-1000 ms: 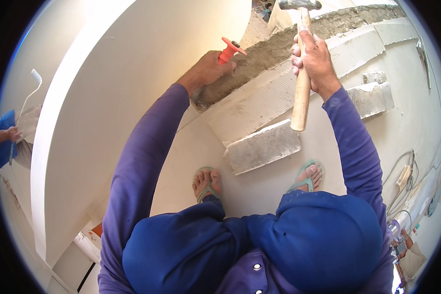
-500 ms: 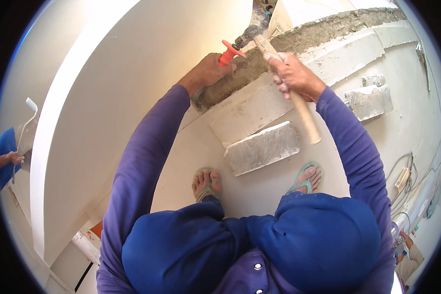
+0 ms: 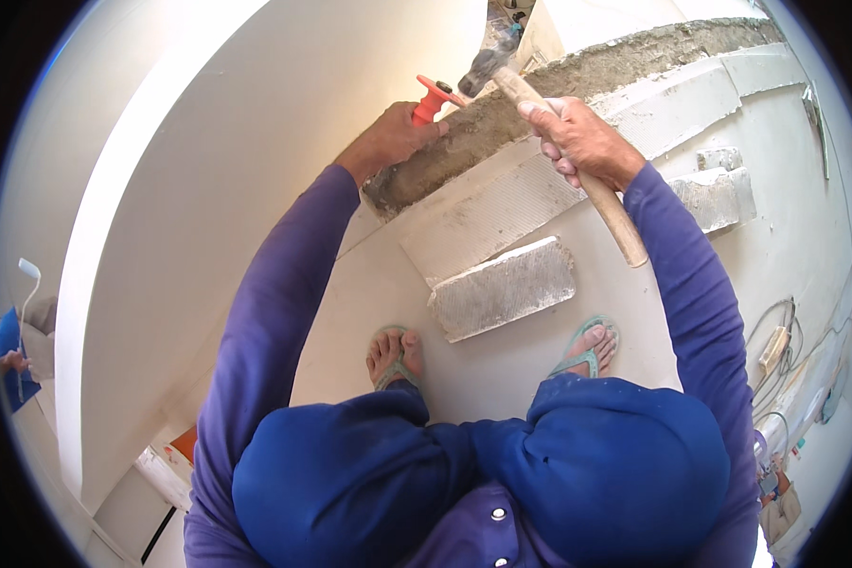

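Left hand (image 3: pixel 388 142) clenched round a chisel with a red guard (image 3: pixel 433 97) at twelve o'clock, tip against the rough mortar strip (image 3: pixel 540 95). Right hand (image 3: pixel 582 142) gripping the wooden-handled hammer (image 3: pixel 577 170) mid-shaft, steel head just by the guard. Probably head-heavy and stiff; better held nearer the handle's end at four o'clock. Loose tile slab (image 3: pixel 502 289) lying by the feet.

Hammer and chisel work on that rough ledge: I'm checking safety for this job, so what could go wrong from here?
1. The hammer head is right by the chisel; a glancing blow could hit the left hand holding it.
2. The feet are in open sandals beside a loose block; falling chips could hurt the toes.
3. Chips may fly toward the face.
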`<move>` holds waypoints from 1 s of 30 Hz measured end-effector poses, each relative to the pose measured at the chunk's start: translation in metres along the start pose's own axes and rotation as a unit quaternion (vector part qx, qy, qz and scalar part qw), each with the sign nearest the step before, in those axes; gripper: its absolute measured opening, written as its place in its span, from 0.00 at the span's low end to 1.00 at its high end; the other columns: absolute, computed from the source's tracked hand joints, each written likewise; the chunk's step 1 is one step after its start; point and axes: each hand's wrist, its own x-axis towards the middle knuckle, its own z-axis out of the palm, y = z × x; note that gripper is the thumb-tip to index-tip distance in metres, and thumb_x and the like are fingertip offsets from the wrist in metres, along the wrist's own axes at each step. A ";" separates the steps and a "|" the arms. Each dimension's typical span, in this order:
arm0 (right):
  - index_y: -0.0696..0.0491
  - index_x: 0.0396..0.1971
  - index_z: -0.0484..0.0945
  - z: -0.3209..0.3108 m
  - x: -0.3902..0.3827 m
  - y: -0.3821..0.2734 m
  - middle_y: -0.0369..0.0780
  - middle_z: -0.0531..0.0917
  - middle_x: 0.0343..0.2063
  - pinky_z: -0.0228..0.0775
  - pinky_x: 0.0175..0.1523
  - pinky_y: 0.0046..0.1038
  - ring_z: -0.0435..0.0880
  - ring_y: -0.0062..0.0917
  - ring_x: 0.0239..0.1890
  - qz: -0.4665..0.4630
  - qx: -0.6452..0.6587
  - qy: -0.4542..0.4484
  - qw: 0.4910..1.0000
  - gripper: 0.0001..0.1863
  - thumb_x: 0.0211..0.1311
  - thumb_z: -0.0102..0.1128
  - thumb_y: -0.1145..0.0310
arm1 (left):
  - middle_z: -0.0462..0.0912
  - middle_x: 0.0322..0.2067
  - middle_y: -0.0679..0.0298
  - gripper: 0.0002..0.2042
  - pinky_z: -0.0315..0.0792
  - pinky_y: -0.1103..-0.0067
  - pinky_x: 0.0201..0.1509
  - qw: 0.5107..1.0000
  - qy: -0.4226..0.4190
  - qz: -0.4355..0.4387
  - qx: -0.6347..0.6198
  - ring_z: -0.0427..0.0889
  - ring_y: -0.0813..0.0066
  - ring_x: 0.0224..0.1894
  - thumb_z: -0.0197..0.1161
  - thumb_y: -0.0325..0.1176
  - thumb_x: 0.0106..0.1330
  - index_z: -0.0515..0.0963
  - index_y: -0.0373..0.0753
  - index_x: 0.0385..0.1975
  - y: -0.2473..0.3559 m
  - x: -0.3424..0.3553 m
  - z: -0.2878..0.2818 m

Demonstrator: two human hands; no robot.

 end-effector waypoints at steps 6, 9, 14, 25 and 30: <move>0.52 0.36 0.69 0.004 0.013 -0.001 0.29 0.69 0.18 0.67 0.13 0.21 0.69 0.13 0.12 -0.072 0.187 0.135 0.970 0.19 0.80 0.55 0.50 | 0.74 0.25 0.71 0.19 0.67 0.75 0.34 0.999 -0.006 0.052 0.004 0.70 0.81 0.27 0.69 0.48 0.71 0.81 0.34 0.38 0.007 -0.002 0.002; 0.50 0.35 0.68 0.021 0.007 -0.012 0.29 0.69 0.17 0.64 0.12 0.21 0.68 0.13 0.11 0.017 0.003 -0.008 1.000 0.20 0.80 0.55 0.48 | 0.88 0.37 0.51 0.22 0.77 0.66 0.50 0.999 0.023 0.043 -0.010 0.86 0.61 0.41 0.71 0.48 0.65 0.84 0.30 0.41 -0.015 0.005 -0.001; 0.48 0.34 0.68 0.025 -0.014 0.003 0.29 0.67 0.16 0.63 0.11 0.21 0.66 0.13 0.10 -0.001 0.017 0.069 0.998 0.21 0.80 0.53 0.46 | 0.86 0.29 0.51 0.19 0.77 0.65 0.42 0.993 0.096 0.071 -0.020 0.86 0.60 0.33 0.68 0.46 0.66 0.83 0.32 0.31 -0.005 -0.008 0.013; 0.48 0.35 0.67 0.031 -0.032 0.030 0.29 0.67 0.15 0.61 0.10 0.20 0.66 0.13 0.08 0.018 0.021 0.118 0.993 0.22 0.81 0.52 0.45 | 0.82 0.22 0.54 0.10 0.75 0.66 0.34 0.978 0.119 0.122 -0.117 0.79 0.67 0.25 0.66 0.33 0.60 0.80 0.31 0.26 -0.005 -0.053 0.005; 0.49 0.35 0.66 0.035 -0.030 0.028 0.30 0.68 0.16 0.61 0.10 0.21 0.66 0.13 0.09 0.020 0.015 0.115 0.993 0.22 0.81 0.52 0.44 | 0.81 0.22 0.58 0.10 0.74 0.68 0.34 0.957 0.140 0.191 -0.169 0.75 0.72 0.25 0.67 0.33 0.61 0.80 0.31 0.27 -0.016 -0.058 0.008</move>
